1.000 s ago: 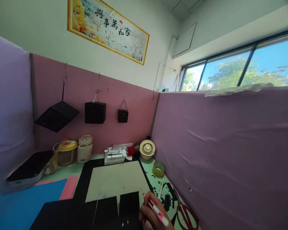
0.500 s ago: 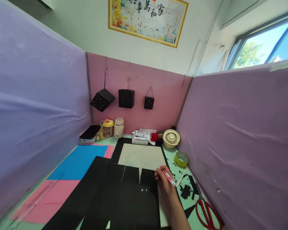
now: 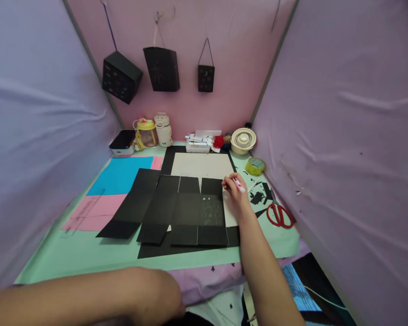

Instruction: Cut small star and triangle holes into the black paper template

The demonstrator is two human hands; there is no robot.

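Note:
My right hand [image 3: 235, 188] is closed round a pink and white pen-like tool [image 3: 238, 184], just at the upper right corner of a black paper sheet [image 3: 187, 208]. The sheet has slits along its top, folded panels, two small star-shaped holes and faint marks on its right panel. Beneath it lie a pale board [image 3: 204, 165] and more black paper. My left hand [image 3: 163, 294] is low in the picture by the table's front edge, blurred, with its fingers hidden.
Red-handled scissors [image 3: 280, 215], black scraps [image 3: 257, 197] and green tape [image 3: 255, 166] lie right. Blue paper [image 3: 120, 175], pink paper and a clear ruler [image 3: 85, 210] lie left. Markers [image 3: 199, 141], a bowl [image 3: 243, 141] and bottles stand behind; black boxes [image 3: 122, 77] hang above.
The view has tilted down, showing the table's front edge. My left arm has come into view at the lower left. My right hand still holds the tool by the sheet's corner.

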